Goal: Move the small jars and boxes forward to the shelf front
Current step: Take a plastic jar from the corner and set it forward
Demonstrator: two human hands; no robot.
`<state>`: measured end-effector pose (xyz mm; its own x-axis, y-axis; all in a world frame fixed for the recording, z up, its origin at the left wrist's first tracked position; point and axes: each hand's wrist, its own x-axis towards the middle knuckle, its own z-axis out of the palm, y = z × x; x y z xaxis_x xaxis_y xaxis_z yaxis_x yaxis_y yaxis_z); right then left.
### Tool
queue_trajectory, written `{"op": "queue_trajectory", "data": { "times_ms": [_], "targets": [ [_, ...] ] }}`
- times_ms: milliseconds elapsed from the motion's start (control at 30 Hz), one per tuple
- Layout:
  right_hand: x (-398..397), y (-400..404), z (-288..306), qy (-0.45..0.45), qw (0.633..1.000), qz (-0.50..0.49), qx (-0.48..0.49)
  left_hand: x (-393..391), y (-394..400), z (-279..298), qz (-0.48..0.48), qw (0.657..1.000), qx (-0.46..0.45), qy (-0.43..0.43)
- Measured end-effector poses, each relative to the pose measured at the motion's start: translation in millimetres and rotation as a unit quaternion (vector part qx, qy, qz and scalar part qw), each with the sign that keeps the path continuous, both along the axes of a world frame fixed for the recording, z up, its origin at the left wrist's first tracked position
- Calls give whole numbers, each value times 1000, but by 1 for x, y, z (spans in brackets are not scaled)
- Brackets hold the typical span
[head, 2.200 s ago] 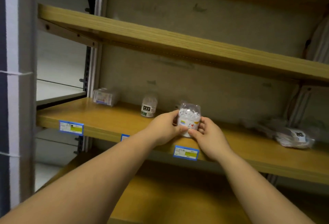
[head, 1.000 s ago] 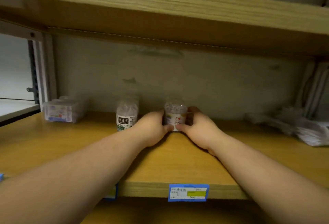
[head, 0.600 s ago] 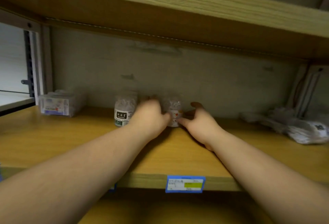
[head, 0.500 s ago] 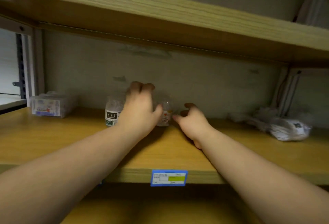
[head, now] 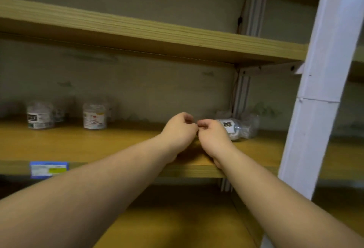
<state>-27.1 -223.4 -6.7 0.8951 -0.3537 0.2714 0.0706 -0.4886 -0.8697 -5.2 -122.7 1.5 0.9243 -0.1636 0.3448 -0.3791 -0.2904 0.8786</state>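
Observation:
Two small clear jars stand at the back of the wooden shelf (head: pixel 102 145): one with a black label (head: pixel 40 114) at far left, and one with a red and yellow label (head: pixel 94 116) to its right. Blurred jars show behind them. A clear plastic packet (head: pixel 239 128) with a black-and-white label lies at the back right. My left hand (head: pixel 178 131) and my right hand (head: pixel 211 136) meet knuckle to knuckle with curled fingers at the packet's left end. The right hand covers that end, so the grip itself is hidden.
A white upright post (head: pixel 315 98) stands close on the right, in front of the shelf. A blue price tag (head: pixel 48 169) sits on the shelf's front edge at left. Another wooden shelf (head: pixel 157 36) runs above and a lower board (head: pixel 177 228) lies beneath my arms.
My hands have let go of the red-and-yellow-labelled jar, which stands at the back, and moved right to the plastic packet. The view has swung right with them.

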Motion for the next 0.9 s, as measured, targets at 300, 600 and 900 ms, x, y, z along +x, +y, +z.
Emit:
{"op": "queue_trajectory", "data": {
  "times_ms": [300,600,900],
  "targets": [
    [-15,-36,-7,-71,978,15,198,20,-65,-7,144,988,-55,10],
    [-10,-86,7,41,947,14,318,34,-90,-10,78,966,230,-89],
    [-14,-93,-6,-36,930,48,364,14,-76,-8,-24,1000,8,-11]
  ]
}}
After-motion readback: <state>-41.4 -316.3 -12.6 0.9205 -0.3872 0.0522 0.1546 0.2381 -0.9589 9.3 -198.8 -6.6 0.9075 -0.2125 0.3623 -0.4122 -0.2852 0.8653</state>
